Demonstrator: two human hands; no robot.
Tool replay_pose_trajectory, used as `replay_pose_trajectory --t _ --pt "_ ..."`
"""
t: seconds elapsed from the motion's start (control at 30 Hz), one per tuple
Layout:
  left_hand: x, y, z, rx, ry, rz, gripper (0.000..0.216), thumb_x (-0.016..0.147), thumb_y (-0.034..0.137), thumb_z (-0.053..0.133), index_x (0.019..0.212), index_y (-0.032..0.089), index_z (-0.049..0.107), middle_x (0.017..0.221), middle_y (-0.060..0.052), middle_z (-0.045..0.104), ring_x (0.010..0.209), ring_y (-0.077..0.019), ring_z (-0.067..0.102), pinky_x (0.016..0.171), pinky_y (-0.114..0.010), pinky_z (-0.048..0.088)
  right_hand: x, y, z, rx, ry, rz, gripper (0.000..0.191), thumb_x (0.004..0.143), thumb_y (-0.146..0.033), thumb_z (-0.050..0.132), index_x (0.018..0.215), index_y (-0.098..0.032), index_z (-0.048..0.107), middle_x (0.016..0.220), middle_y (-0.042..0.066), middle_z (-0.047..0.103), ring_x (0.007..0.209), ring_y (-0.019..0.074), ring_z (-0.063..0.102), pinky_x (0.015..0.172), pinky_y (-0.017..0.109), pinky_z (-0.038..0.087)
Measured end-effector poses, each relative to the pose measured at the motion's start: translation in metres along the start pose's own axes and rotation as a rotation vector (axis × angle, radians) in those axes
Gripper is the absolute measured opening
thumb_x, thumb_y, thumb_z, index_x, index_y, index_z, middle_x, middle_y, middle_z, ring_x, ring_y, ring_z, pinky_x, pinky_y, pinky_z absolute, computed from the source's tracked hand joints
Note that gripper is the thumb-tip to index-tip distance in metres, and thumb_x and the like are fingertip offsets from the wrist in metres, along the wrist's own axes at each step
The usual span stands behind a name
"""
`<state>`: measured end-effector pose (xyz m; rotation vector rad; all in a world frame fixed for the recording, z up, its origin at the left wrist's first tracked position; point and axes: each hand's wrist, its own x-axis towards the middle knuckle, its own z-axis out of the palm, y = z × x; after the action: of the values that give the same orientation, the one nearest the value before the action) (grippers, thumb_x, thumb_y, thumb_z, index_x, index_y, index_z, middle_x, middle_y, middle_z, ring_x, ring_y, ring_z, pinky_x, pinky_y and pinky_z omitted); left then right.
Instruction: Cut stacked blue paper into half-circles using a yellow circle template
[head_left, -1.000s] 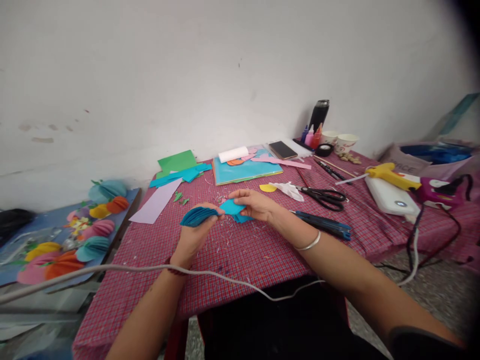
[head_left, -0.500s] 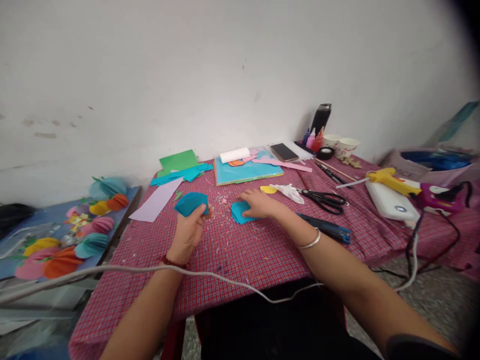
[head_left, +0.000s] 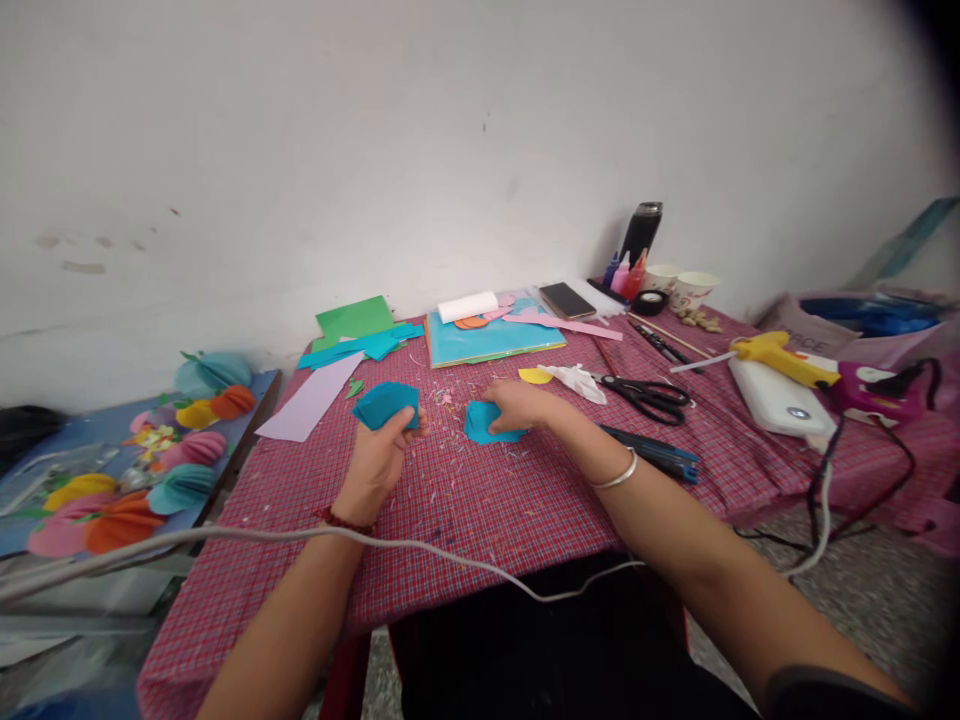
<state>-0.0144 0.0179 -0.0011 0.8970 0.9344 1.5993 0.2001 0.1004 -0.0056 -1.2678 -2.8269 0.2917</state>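
Observation:
My left hand [head_left: 379, 455] is closed on a stack of folded teal paper pieces [head_left: 385, 404], held upright above the red checked tablecloth [head_left: 480, 500]. My right hand [head_left: 521, 404] rests on a small pile of teal paper pieces [head_left: 484, 424] lying on the cloth, its fingers pinching the top piece. The two hands are a short way apart near the table's middle. Tiny paper scraps lie scattered around them.
Black scissors [head_left: 649, 393], a yellow glue gun [head_left: 780, 357], a white power bank [head_left: 780, 400], a phone [head_left: 566, 299], cups [head_left: 694, 287], glue bottles and coloured paper sheets [head_left: 491, 340] fill the far side. Paper ball decorations [head_left: 124, 490] lie on a board at left. A white cable [head_left: 300, 540] crosses my arms.
My hands drew apart: the left lifted its teal stack and turned it upright, the right went down to the pile on the cloth and now pinches a piece.

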Motion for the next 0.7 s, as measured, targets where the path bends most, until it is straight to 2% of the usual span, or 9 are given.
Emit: replay_pose_trajectory --t 0.1,0.17,0.27,0.33,0.47,0.53,0.7 --pt "0.000 -0.001 0.000 0.006 0.002 0.001 0.025 0.057 0.019 0.079 0.076 0.015 0.062 0.067 -0.001 0.067 0.059 -0.0134 0.063 0.054 -0.024 0.051 -0.007 -0.005 -0.009 0.071 0.045 -0.023 0.023 0.074 -0.022 0.059 0.094 -0.015 0.067 0.089 0.011 0.069 0.075 0.0221 0.060 0.062 0.027 0.035" --pt "0.000 -0.002 -0.001 0.012 -0.001 -0.007 0.026 0.057 0.020 0.078 0.077 0.014 0.062 0.067 -0.001 0.067 0.059 -0.0136 0.063 0.055 -0.024 0.051 -0.011 -0.010 -0.014 0.074 0.164 -0.040 0.020 0.079 -0.022 0.055 0.096 -0.015 0.064 0.090 0.008 0.068 0.076 0.0203 0.059 0.064 0.027 0.034" --pt "0.002 -0.005 -0.003 0.016 0.001 -0.031 0.028 0.057 0.022 0.079 0.077 0.014 0.062 0.068 -0.001 0.067 0.061 -0.0143 0.063 0.055 -0.025 0.051 -0.013 -0.017 -0.017 -0.015 0.331 -0.052 0.018 0.084 -0.023 0.052 0.098 -0.016 0.061 0.096 0.009 0.066 0.088 0.0212 0.058 0.075 0.029 0.034" --pt "0.003 -0.006 -0.004 0.013 0.003 -0.035 0.027 0.058 0.022 0.078 0.077 0.014 0.061 0.067 -0.001 0.067 0.060 -0.0142 0.063 0.055 -0.026 0.052 -0.013 -0.018 -0.015 -0.097 0.332 -0.059 0.018 0.084 -0.023 0.054 0.099 -0.016 0.061 0.099 0.010 0.065 0.096 0.0234 0.055 0.083 0.032 0.033" --pt "0.003 -0.005 -0.003 -0.006 0.007 -0.012 0.025 0.058 0.021 0.078 0.074 0.015 0.060 0.064 0.000 0.066 0.059 -0.0144 0.063 0.054 -0.026 0.052 -0.009 -0.017 -0.005 -0.178 0.228 -0.037 0.025 0.079 -0.026 0.061 0.102 -0.017 0.062 0.104 0.011 0.063 0.100 0.0262 0.053 0.092 0.039 0.029" --pt "0.002 -0.004 -0.001 -0.002 0.011 -0.010 0.025 0.058 0.021 0.078 0.074 0.015 0.060 0.064 0.000 0.066 0.059 -0.0146 0.063 0.053 -0.026 0.052 -0.007 -0.017 -0.002 -0.186 0.240 -0.031 0.025 0.079 -0.027 0.062 0.103 -0.017 0.062 0.103 0.011 0.063 0.101 0.0265 0.052 0.094 0.041 0.028" --pt "0.000 -0.004 0.001 0.003 0.036 -0.025 0.028 0.056 0.021 0.079 0.075 0.014 0.060 0.065 -0.001 0.066 0.060 -0.0155 0.063 0.053 -0.026 0.052 -0.002 -0.026 0.000 -0.131 0.287 -0.077 0.012 0.083 -0.022 0.056 0.093 -0.016 0.062 0.096 0.009 0.065 0.095 0.0238 0.055 0.090 0.037 0.031"
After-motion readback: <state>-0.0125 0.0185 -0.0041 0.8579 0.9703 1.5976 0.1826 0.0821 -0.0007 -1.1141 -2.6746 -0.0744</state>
